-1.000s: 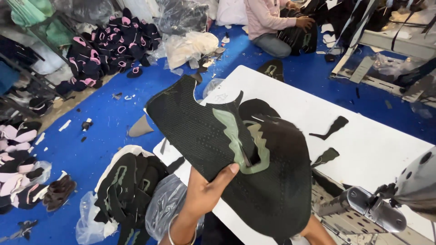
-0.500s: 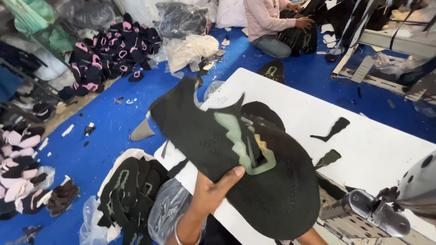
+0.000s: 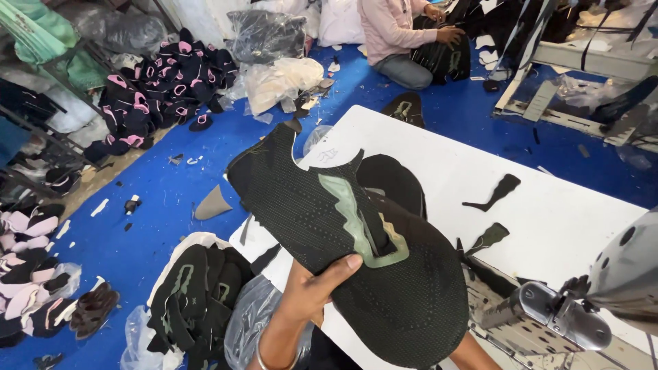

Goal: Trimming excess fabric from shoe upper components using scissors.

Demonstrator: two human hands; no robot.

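Note:
My left hand (image 3: 312, 291) grips a large black knit shoe upper (image 3: 308, 205) from below, thumb on its top face. A pale green trim piece (image 3: 356, 219) runs down the upper's middle. The upper hangs tilted above the near corner of a white table (image 3: 562, 205). My right forearm (image 3: 473, 353) reaches under the upper's lower end, and the hand itself is hidden behind it. A second black upper (image 3: 394, 179) lies flat on the table just beyond.
Two small black cut pieces (image 3: 493, 193) lie on the table. A grey sewing machine head (image 3: 617, 281) juts in at right. On the blue floor are a pile of black uppers (image 3: 199, 294), pink-and-black uppers (image 3: 164, 89) and plastic bags. Another person (image 3: 397, 34) sits far back.
Little differs: the upper stays in my left hand and has shifted only slightly over the table corner.

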